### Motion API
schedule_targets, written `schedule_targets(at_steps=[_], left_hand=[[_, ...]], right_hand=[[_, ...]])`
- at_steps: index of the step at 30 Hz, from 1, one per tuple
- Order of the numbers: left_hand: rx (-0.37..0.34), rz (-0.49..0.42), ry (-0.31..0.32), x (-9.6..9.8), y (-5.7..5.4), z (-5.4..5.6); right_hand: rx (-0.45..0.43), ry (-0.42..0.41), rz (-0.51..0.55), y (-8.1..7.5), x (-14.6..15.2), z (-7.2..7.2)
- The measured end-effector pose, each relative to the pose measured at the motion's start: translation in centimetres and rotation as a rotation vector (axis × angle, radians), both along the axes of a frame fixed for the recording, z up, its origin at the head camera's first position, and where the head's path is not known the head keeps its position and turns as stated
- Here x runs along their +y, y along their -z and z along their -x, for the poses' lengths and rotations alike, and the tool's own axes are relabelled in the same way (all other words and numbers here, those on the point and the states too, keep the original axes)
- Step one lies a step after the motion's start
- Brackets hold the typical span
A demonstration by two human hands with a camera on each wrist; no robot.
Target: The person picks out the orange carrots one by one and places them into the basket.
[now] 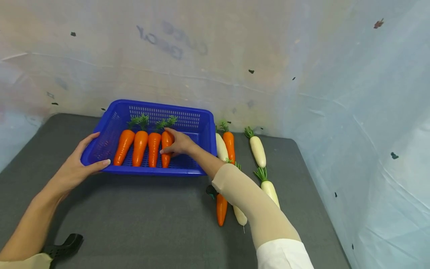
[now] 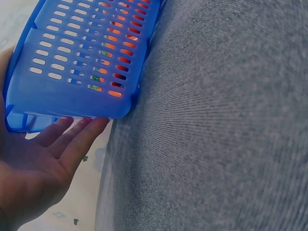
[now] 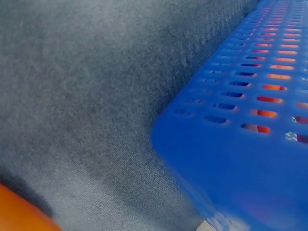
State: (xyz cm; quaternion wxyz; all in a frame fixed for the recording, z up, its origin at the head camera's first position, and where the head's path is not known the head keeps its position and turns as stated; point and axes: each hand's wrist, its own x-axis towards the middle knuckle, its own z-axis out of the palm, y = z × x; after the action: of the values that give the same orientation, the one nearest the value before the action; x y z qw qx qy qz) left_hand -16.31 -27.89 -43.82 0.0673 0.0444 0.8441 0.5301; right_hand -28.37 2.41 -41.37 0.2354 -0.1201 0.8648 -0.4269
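Observation:
A blue plastic basket (image 1: 158, 171) stands on the dark grey table, with several orange carrots (image 1: 140, 148) lying side by side in it, green tops toward the back. My left hand (image 1: 75, 164) holds the basket's left end, thumb at the front rim. In the left wrist view the fingers (image 2: 79, 139) touch the basket wall (image 2: 67, 98). Inside the basket, my right hand (image 1: 179, 143) grips the rightmost carrot (image 1: 166, 158) between thumb and fingers. The right wrist view shows the basket's slotted side (image 3: 231, 149) but not the right hand.
Right of the basket lie white radishes (image 1: 257, 151) with green stems, a carrot (image 1: 229, 144) beside a radish (image 1: 221, 147), and a nearer carrot (image 1: 221, 209) partly under the right forearm. A pale plastic sheet (image 1: 218, 48) hangs behind the table (image 1: 151, 216).

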Motion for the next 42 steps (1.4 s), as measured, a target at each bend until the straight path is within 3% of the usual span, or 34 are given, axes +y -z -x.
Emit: schedule_targets(at_steps=[13, 18, 23, 35, 42], left_hand=[[-0.01, -0.004, 0.003, -0.1, 0.0, -0.1], [-0.011, -0.027, 0.0, -0.1, 0.2, -0.1], [-0.014, -0.023, 0.003, -0.1, -0.2, -0.1], [-0.015, -0.003, 0.004, 0.1, -0.1, 0.2], [-0.017, -0.013, -0.002, 0.0, -0.1, 0.0]], right_hand=[[-0.082, 0.04, 0.089, -0.7, 0.4, -0.1], [0.007, 0.045, 0.06, -1.5, 1.3, -0.1], [0.103, 0.04, 0.112, -2.9, 3.0, 0.0], [0.197, 0.025, 0.257, -4.9, 7.8, -0.3], [0.201, 0.012, 0.352, -5.9, 10.1, -0.6]])
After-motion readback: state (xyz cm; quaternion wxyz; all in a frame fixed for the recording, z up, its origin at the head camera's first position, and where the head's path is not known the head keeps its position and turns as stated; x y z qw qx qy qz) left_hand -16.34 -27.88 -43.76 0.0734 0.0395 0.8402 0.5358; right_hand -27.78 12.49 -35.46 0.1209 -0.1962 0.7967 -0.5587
